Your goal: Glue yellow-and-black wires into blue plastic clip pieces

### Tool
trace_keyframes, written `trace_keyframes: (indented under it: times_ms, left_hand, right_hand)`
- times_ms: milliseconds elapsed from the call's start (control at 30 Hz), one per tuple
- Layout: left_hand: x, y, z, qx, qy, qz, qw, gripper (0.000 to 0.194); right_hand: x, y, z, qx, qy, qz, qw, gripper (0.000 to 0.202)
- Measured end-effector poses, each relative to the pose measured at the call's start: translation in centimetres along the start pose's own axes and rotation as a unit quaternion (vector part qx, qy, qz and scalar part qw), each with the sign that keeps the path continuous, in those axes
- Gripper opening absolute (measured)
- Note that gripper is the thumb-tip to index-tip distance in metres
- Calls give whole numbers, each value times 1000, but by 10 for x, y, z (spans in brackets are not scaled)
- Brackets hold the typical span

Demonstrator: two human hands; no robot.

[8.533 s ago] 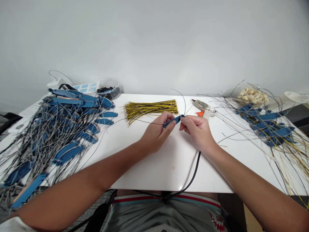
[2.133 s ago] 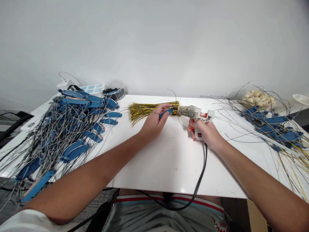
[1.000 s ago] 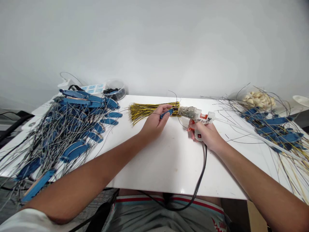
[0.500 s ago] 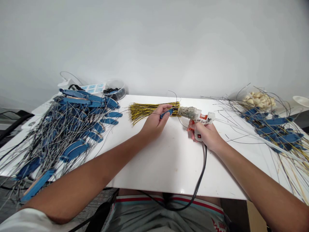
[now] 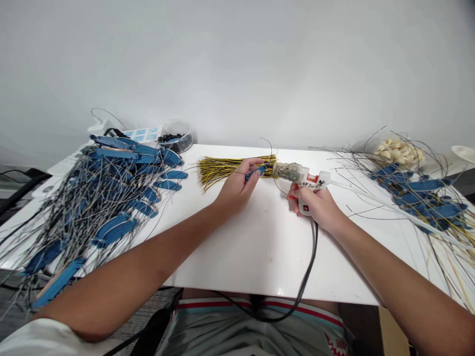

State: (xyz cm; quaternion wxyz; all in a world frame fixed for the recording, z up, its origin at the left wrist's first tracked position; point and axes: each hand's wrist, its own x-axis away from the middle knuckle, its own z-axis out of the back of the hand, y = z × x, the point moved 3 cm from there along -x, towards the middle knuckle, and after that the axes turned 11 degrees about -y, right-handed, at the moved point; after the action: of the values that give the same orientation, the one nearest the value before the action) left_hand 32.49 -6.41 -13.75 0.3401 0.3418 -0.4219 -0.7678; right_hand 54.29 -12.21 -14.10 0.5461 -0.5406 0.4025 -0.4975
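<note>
My left hand is closed on a small blue piece that has thin dark wires sticking out of it. Beneath and behind that hand lies a bundle of yellow and black wires on the white table. My right hand grips a white hot glue gun with an orange trigger. The glue gun's crusted nozzle end points left, close to the blue piece; whether the tip touches it I cannot tell. A long translucent glue stick runs out of the gun's back.
A heap of blue pieces with grey wires covers the table's left side. Behind it are a power strip and a tub of black bits. At right lie more wired blue pieces and cream-coloured pieces. The gun's black cable drops over the front edge.
Hardly anything differs. Both hands keep their hold, and the glue gun stays at nearly the same spot beside the blue piece. The view has shifted very slightly.
</note>
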Motion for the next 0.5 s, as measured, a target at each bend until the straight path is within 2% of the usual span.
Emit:
trace_keyframes:
  times_ms: [500]
  left_hand:
    - [-1, -3, 0, 8, -2, -8, 1000, 38]
  right_hand:
    - [0, 0, 0, 4, 4, 0, 1000, 11]
